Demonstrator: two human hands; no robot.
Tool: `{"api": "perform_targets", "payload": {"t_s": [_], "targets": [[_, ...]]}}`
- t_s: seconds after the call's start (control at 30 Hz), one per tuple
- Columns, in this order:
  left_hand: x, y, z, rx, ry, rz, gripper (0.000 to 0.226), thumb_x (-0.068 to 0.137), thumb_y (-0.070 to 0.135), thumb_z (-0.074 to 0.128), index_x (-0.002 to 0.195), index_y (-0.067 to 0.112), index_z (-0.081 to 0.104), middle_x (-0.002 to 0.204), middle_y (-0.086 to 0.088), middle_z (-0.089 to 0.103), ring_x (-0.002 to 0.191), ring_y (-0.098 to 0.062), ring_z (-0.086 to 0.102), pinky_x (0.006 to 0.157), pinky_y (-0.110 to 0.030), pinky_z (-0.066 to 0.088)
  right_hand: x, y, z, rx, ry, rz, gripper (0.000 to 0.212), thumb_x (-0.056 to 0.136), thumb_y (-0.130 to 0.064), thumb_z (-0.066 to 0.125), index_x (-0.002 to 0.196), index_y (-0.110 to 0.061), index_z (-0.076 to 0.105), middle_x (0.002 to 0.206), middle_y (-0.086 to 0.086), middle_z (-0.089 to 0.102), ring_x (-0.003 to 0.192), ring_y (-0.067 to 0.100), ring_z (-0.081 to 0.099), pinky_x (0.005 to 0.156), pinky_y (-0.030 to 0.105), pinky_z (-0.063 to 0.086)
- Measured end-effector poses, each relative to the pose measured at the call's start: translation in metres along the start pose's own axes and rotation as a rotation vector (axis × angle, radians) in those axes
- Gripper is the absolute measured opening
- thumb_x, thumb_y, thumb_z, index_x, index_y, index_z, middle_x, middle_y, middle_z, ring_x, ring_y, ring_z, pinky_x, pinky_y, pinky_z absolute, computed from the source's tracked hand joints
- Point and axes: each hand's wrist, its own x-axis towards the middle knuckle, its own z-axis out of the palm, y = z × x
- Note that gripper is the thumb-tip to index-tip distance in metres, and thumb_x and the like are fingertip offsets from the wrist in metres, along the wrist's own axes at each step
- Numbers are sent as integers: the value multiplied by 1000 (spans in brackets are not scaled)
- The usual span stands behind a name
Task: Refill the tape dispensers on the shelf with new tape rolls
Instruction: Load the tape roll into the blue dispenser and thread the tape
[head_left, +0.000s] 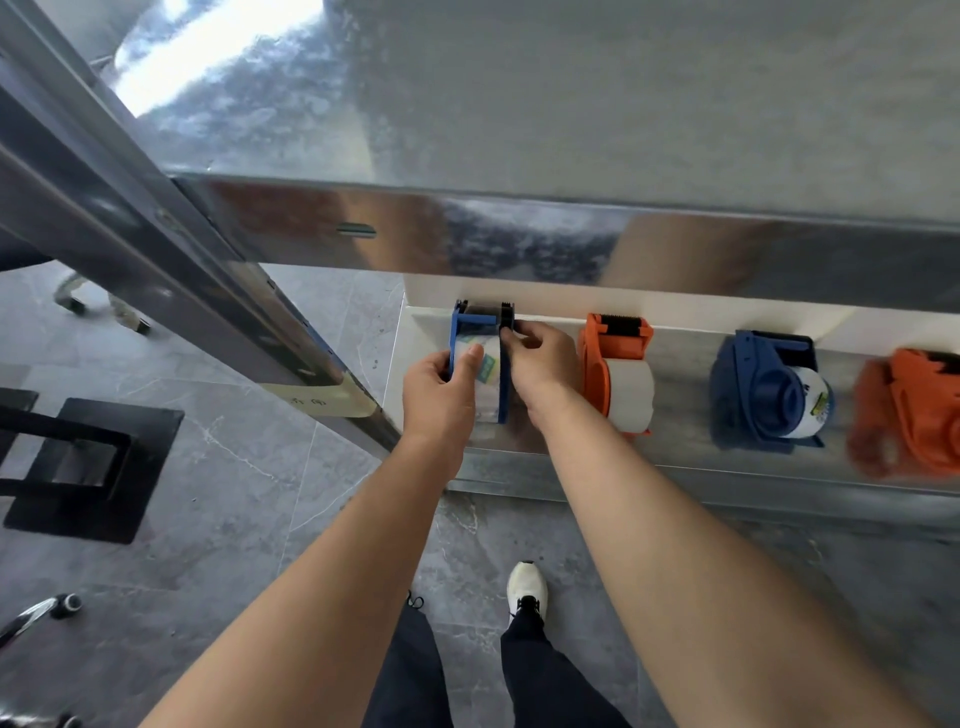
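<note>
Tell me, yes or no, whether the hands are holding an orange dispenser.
No, the left hand and the right hand both grip the blue dispenser at the left end of the shelf.

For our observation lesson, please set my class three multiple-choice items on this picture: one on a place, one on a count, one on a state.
1. Where on the shelf is the blue dispenser that is being handled?
A. at the left end
B. in the middle
C. at the right end

2. How many dispensers on the shelf are orange?
A. one
B. two
C. four

3. What are the left hand and right hand doing?
A. both hang idle
B. both grip the blue dispenser
C. one lifts an empty box

Key
1 A: it sits by the shelf's left edge.
2 B: one orange dispenser stands next to it, another orange dispenser at the picture's right edge.
3 B: fingers of each hand curl round its sides.
</note>
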Motion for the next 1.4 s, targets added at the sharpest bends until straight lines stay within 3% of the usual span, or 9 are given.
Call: {"api": "perform_targets", "payload": {"t_s": [0.13, 0.4, 0.6, 0.7, 0.83, 0.9, 1.1, 1.3, 1.4], "targets": [[1, 3, 3, 48, 9, 13, 33, 105, 37, 64, 98, 6, 74, 79, -6, 69, 69, -16, 60, 64, -33, 51, -2, -4, -6, -42, 59, -53, 29, 104, -35, 58, 124, -20, 71, 118, -3, 72, 102, 12, 62, 85, 27, 48], [0, 10, 5, 176, 35, 2, 34, 107, 41, 60, 94, 10, 65, 66, 4, 48, 57, -12, 41, 54, -28, 37, -12, -16, -13, 36, 54, -54, 41, 108, -45, 38, 115, -18, 68, 110, 5, 71, 103, 23, 65, 94, 42, 53], [-6, 24, 2, 153, 62, -34, 58, 104, 50, 61, 144, 10, 55, 127, -3, 65, 114, -19, 59, 100, -38, 49, -20, -25, -27, 26, -15, -91, 41, 110, -45, 35, 121, -20, 65, 107, -6, 62, 100, 13, 57, 87, 31, 41], [-12, 33, 1, 107, 79, 5, 66, 102, 52, 64, 155, 17, 47, 140, -5, 61, 122, -21, 59, 104, -39, 50, -26, -31, -35, 14, -33, -130, 37, 110, -44, 36, 110, -21, 65, 96, -8, 61, 94, 13, 58, 84, 31, 41], [-26, 46, 1, 51, 94, 100, 66, 93, 58, 67, 147, 21, 55, 135, -3, 65, 121, -23, 66, 94, -37, 59, -36, -38, -47, -5, -70, -193, 41, 110, -43, 37, 115, -16, 67, 97, -6, 61, 86, 8, 54, 82, 30, 40], [-35, 50, 1, 51, 102, 170, 51, 101, 48, 66, 144, 20, 59, 131, -2, 66, 119, -19, 65, 87, -27, 55, -41, -40, -52, -2, -88, -227, 42, 110, -43, 37, 114, -15, 67, 101, -3, 65, 93, 14, 59, 84, 32, 44], [-65, 55, 4, 58, 37, 206, 20, 106, 38, 61, 122, 27, 67, 110, 5, 70, 108, -16, 67, 83, -27, 51, -63, -43, -70, 19, -95, -258, 39, 108, -49, 37, 103, -20, 64, 91, -5, 64, 90, 17, 62, 85, 38, 51], [-79, 59, 5, 45, -41, 153, 13, 105, 42, 61, 110, 33, 69, 111, 5, 72, 113, -20, 69, 102, -39, 55, -91, -43, -94, 104, -56, -227, 50, 103, -59, 36, 121, -23, 65, 119, -2, 67, 112, 21, 64, 99, 51, 56], [-89, 54, 10, 13, -100, 119, 15, 107, 40, 59, 103, 32, 70, 105, 3, 71, 102, -20, 66, 79, -31, 58, -100, -36, -112, 99, 1, -216, 49, 99, -63, 37, 113, -28, 67, 111, -4, 69, 106, 19, 66, 98, 51, 56]]}}
